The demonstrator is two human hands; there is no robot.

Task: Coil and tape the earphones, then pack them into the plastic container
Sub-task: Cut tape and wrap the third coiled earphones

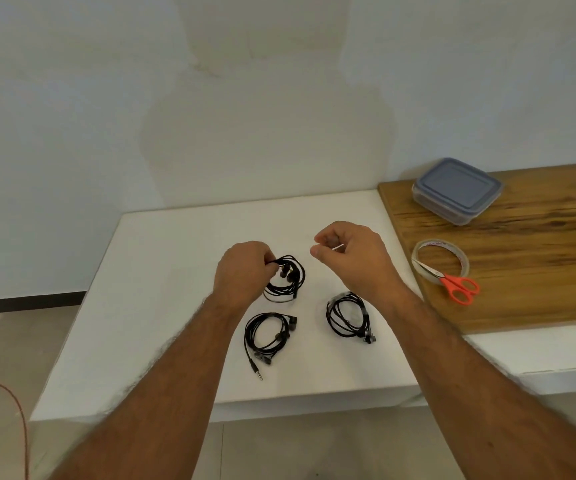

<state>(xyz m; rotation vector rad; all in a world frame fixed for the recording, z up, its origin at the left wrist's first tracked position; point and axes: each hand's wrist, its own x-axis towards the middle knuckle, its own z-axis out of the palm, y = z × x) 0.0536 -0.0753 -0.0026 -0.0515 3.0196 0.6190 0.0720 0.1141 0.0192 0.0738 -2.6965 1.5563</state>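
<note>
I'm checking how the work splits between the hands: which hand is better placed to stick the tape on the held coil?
Right. The right hand pinches a small tape strip just beside the coil, while the left hand grips that coil and is occupied.

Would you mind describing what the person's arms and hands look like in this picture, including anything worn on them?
Both forearms are bare right up to the bottom edge of the picture, with no sleeves in view and visible arm hair. The left hand and the right hand wear no gloves, and no watch, bracelet or ring can be seen. No markings show.
</note>
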